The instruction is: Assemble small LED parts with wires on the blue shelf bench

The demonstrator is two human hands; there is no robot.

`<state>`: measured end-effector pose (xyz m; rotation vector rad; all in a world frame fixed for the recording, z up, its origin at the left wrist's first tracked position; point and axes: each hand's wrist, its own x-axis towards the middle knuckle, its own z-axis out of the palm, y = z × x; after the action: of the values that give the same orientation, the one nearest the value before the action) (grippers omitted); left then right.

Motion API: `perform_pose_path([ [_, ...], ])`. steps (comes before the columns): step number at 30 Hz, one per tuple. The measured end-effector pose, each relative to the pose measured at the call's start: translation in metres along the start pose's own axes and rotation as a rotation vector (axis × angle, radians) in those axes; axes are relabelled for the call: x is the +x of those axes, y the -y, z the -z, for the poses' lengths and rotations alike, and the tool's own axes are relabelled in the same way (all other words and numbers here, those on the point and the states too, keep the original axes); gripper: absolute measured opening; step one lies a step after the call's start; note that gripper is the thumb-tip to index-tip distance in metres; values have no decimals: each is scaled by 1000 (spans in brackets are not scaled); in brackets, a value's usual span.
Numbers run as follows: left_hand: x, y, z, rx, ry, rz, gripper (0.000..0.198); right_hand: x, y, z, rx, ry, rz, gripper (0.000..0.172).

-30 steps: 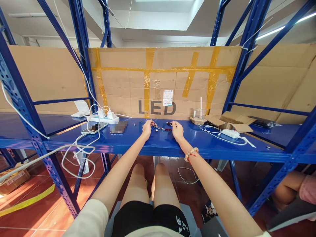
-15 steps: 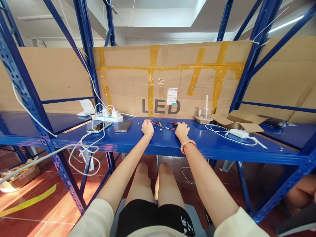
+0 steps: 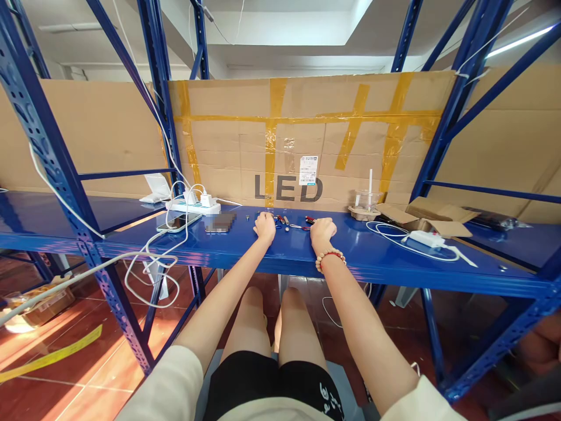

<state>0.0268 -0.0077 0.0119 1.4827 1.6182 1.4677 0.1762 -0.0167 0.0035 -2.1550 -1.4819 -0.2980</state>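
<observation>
Running this one remotely, I'm keeping both hands over the middle of the blue tabletop [image 3: 245, 248], forearms coming in across the near edge. My left hand [image 3: 265, 228] is sitting with its fingers curled in, back side facing me, so I honestly can't tell if it's gripping anything. Same deal with my right hand [image 3: 323, 231]: the fingers are bending away from me and I can't tell whether they're holding something. A beaded bracelet [image 3: 330, 259] is circling that wrist.

The small stuff is lying between the two hands, closer to the far edge than the near one. I'm seeing a silvery tool with a red end [image 3: 299, 227] pointing toward the right hand, plus a little red piece [image 3: 281, 219] and a brownish stub [image 3: 286, 220] lying nearer the left hand. A black-and-red piece [image 3: 310, 220] is poking out just beside the right hand. All too tiny for me to name properly.

Over toward the left end, a white power strip [image 3: 195, 206] is sitting by the far edge, with a phone [image 3: 177, 222] lying in front of it and white cable spilling over the near edge. Toward the right end, a clear cup with a straw [image 3: 364, 200] is standing near the far edge, and an open cardboard box [image 3: 433, 213] is lying beyond a white adapter [image 3: 426, 238].
</observation>
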Motion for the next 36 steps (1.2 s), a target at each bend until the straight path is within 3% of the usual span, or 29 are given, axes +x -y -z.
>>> perform_pose_path([
  [4,0,1,0,-20,6,-6,26,6,-5,-5,-59,-3,-105,35],
  [16,2,3,-2,-25,-3,-14,27,-3,-12,3,-19,1,91,34],
  [17,2,3,-2,-30,-7,-13,27,-4,-9,6,-9,-23,159,34],
  [20,2,3,-3,-40,-8,-15,26,-10,9,12,-15,-50,585,31],
  [22,2,3,-3,-42,-8,-16,26,-13,27,11,-30,-15,748,29],
  [24,2,4,-3,-46,-12,-14,26,-16,44,6,-14,-48,705,31],
  [26,2,5,-3,-55,-19,-12,25,-16,56,-1,11,-66,532,34],
  [33,3,5,-4,-67,-16,1,25,-12,53,-11,72,228,388,41],
  [36,3,5,-3,-66,-4,8,26,-12,50,-10,81,257,387,40],
])
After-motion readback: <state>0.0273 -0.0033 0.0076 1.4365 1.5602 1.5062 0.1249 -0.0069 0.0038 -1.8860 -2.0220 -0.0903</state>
